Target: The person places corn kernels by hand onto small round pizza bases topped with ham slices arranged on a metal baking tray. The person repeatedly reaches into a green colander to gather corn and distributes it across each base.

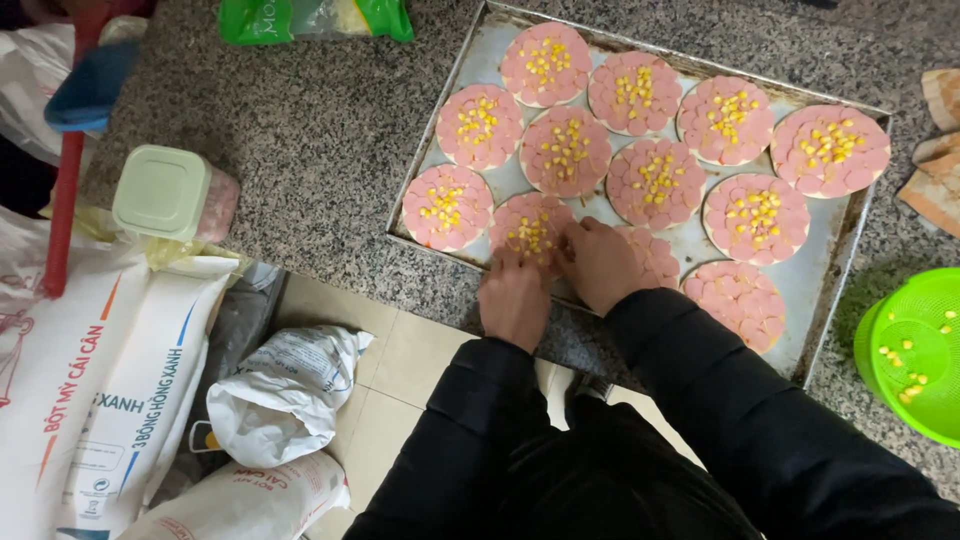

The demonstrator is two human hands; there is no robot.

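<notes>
A metal baking tray (700, 235) on a speckled granite counter holds several round pizza bases covered with pink sausage slices, most with yellow corn kernels in the middle. My left hand (513, 298) and my right hand (600, 262) rest side by side at the tray's near edge, fingertips on a base with corn (530, 222). Both hands press on it with fingers bent; nothing is gripped. Two bases at the near right, one (740, 300) and one partly under my right hand (655, 255), carry no corn.
A green plastic strainer (915, 350) with a few corn kernels sits at the right edge. A jar with a pale green lid (172, 195) stands at the counter's left. A green bag (310, 18) lies at the back. Flour sacks (100, 400) stand on the floor at left.
</notes>
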